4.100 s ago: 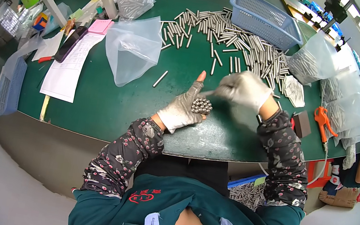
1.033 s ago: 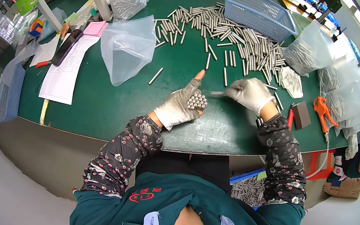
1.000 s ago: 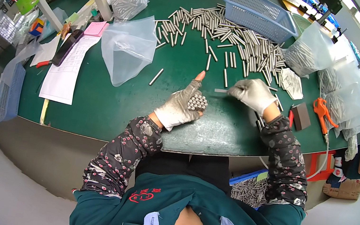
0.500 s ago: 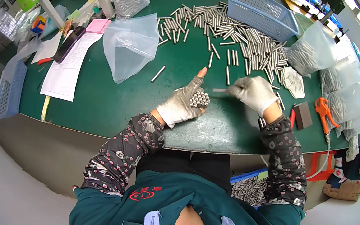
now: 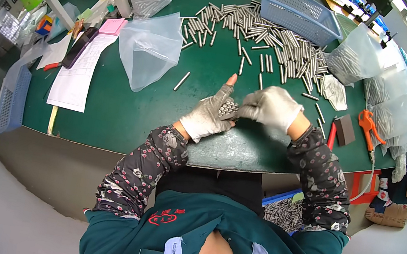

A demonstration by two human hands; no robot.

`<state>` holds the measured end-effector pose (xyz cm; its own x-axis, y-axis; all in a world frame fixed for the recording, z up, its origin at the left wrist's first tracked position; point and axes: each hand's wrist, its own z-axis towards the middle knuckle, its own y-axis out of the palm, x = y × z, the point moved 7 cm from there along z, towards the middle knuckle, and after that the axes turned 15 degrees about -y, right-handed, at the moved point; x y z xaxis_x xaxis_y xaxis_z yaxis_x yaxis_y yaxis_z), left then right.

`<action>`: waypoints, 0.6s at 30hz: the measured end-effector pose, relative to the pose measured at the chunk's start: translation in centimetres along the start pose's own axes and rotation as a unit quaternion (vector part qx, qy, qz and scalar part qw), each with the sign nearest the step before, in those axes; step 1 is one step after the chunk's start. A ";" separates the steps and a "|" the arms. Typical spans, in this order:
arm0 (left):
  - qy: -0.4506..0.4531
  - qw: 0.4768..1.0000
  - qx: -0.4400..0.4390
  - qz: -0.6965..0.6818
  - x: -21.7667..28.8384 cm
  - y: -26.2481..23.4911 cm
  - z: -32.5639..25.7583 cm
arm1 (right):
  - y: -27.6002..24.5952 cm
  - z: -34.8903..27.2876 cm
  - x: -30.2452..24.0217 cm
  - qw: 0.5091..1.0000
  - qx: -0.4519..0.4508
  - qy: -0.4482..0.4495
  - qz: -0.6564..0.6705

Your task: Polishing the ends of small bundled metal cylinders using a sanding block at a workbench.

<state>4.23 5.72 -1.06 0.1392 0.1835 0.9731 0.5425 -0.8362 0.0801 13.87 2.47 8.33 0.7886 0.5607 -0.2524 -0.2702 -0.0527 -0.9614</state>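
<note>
A bundle of short metal pins [image 5: 228, 109], their round ends facing up, is wrapped in the fingers of my gloved left hand [image 5: 205, 115], thumb stretched outward. Against the bundle's right side is my right hand [image 5: 272, 108], also in a whitish glove and slightly blurred. Its fingers are pinched on a metal pin, mostly hidden between the two hands. Beyond the hands a large heap of loose metal pins [image 5: 295, 53] spreads over the green table [image 5: 161, 119]. One single pin [image 5: 181, 81] lies apart, left of my left hand.
A blue plastic basket [image 5: 299, 13] stands behind the heap. Bags of pins [image 5: 355, 56] line the right side, near an orange air gun [image 5: 369, 129] and a dark block [image 5: 344, 131]. Leftward lie a clear plastic bag [image 5: 149, 49] and paper sheets [image 5: 77, 77].
My right hand has moved left with a pin, from a short distance away to touching the bundle. My left hand stays around the bundle.
</note>
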 end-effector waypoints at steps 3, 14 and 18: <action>-0.002 1.000 0.004 0.023 0.5 0.2 0.0 | -2.3 -1.5 3.4 0.989 -0.006 0.135 -0.061; 0.024 0.994 0.053 0.096 0.9 -0.2 -0.1 | -0.6 -0.6 1.6 0.996 0.062 0.028 0.065; 0.012 0.996 0.033 0.086 1.3 0.2 -0.4 | 0.2 -0.9 3.4 0.997 0.040 0.051 0.049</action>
<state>4.22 5.63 0.31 0.2153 0.0275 0.9762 0.5657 -0.8183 -0.1017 17.04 3.62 7.18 0.8072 0.4688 -0.3587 -0.3893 -0.0340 -0.9205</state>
